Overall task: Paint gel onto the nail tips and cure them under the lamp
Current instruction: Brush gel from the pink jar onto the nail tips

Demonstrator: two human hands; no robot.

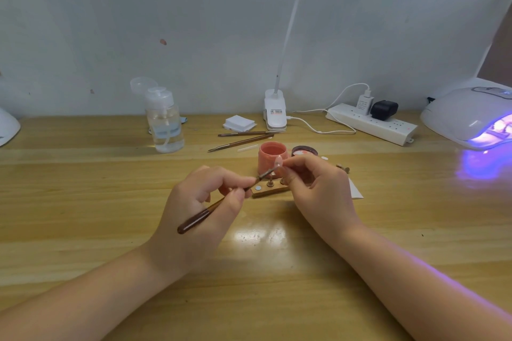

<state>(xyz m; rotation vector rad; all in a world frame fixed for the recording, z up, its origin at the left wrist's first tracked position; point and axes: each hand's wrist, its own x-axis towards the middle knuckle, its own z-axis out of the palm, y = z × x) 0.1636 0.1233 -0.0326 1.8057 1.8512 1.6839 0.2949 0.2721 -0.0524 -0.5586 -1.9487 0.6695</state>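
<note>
Scene: At a wooden desk point(83, 230), a person paints a nail tip point(278, 160) with gel.
Left hand: The left hand point(199, 202) pinches a dark-handled brush point(219, 205), its bristle end touching the tip.
Right hand: The right hand point(318, 188) pinches the tip's small stand, holding it up in front of the open pink gel jar point(271, 159).
Progress: Painting looks under way on this tip. The curing lamp point(471, 119) at far right glows violet, with something pale inside that cannot be made out. Curing of this tip remains.
Holder: A wooden block point(270, 191) below the hands carries a few pegs; more tips appear left to coat.
Surroundings: The jar's lid point(304, 151), two spare brushes point(241, 138), a pump bottle point(166, 124), a wipe stack point(238, 122), a clip lamp point(274, 111) and a power strip point(371, 123) lie behind.
Obstacles: The path right to the lamp appears open, apart from small pieces beside the jar.
</note>
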